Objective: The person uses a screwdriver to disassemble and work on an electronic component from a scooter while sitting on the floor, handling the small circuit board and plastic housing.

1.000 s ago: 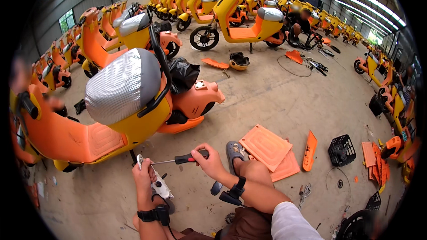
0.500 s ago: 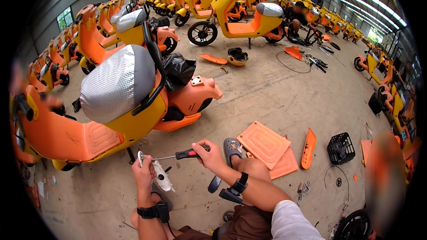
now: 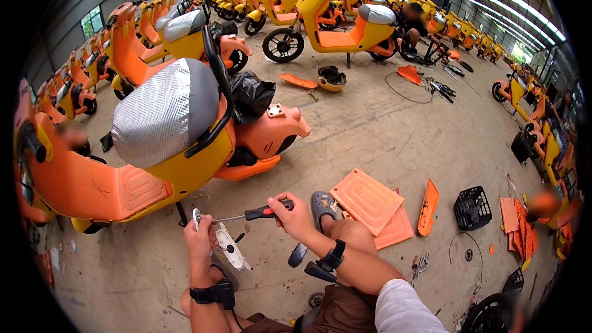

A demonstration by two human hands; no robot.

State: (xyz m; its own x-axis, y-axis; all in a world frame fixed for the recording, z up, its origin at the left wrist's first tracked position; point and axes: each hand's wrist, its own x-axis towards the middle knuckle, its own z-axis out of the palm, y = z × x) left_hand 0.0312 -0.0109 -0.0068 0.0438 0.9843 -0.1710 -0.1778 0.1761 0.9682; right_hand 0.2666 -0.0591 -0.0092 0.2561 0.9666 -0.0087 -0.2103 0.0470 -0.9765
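My right hand (image 3: 295,217) grips the black-and-red handle of a screwdriver (image 3: 259,213), its thin shaft pointing left. The shaft's tip reaches my left hand (image 3: 200,239), where fingers hide it. My left hand is closed around a small part with a round, pale disc end (image 3: 197,217) showing above the fingers. Beside that hand hangs a long white plastic housing (image 3: 232,248) with a dark round spot and a short black stub; whether it joins the disc part, I cannot tell. An orange-and-yellow scooter (image 3: 185,166) with a silver seat cover stands just beyond both hands.
Flat orange panels (image 3: 367,194) lie right of my foot, with an orange strip (image 3: 428,207) and a black basket (image 3: 473,207) further right. A helmet (image 3: 331,78) sits on the floor ahead. Rows of scooters (image 3: 333,24) stand behind; a person (image 3: 412,24) crouches among them.
The white housing has turned, showing more of its inner face. Both hands stay nearly in place, with the screwdriver still at the left hand. At far right, a blurred figure has moved out of the way.
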